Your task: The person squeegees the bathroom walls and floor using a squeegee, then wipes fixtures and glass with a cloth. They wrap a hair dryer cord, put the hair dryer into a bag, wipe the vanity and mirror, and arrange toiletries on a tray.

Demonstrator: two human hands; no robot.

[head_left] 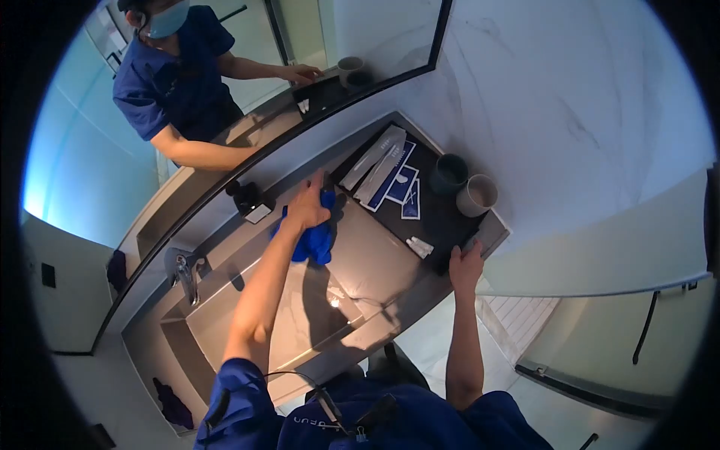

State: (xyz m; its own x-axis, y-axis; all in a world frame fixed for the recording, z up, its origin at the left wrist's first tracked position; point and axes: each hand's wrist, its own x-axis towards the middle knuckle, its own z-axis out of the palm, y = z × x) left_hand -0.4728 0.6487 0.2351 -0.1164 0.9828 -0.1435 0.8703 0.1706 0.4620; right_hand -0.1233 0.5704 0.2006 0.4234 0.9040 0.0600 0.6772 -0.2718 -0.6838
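Observation:
My left hand (pixel 307 206) presses a bunched blue cloth (pixel 315 244) onto the grey counter between the sink and a black tray. Its fingers reach toward the mirror along the tray's left side. At the near right corner of the black tray (pixel 431 161), my right hand (pixel 466 268) grips the rim, with the fingertips partly hidden. On the tray lie long grey packets (pixel 379 161), blue-and-white sachets (pixel 403 185) and small white pieces (pixel 420 247). A dark cup (pixel 448 174) and a light cup (pixel 477 196) stand at its right side.
A chrome faucet (pixel 182 274) rises beside the wet sink basin (pixel 255 300). Behind the cloth sit a black holder (pixel 246 199) and a white card (pixel 258 214). A large mirror (pixel 255 90) borders the counter. A purple cloth (pixel 172 405) hangs at the left end.

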